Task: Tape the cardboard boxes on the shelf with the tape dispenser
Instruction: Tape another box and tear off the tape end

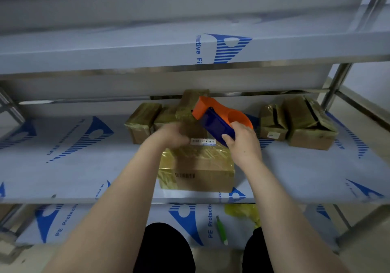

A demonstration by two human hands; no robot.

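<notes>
Behind the front cardboard box [202,173], to its left, sit low tape-wrapped boxes [143,118], and a taller wrapped box [190,102] rises straight behind it, close to the tape dispenser's [217,118] nose. To the front box's right, well apart, stand a small box [273,123] and a larger box [310,125], both with dark gaps along their top flaps.

The front box is brown, banded in glossy yellowish tape, with a barcode on its near face and a white label on top. The orange and dark blue dispenser hangs tilted over its back right corner, gripped by the right hand [242,142]. The left hand [171,134] is blurred over the back left corner; its grip cannot be told.

The box lies near the shelf's [84,167] front edge, with bare film-covered surface on both sides. The upper shelf [147,49] overhangs closely.
</notes>
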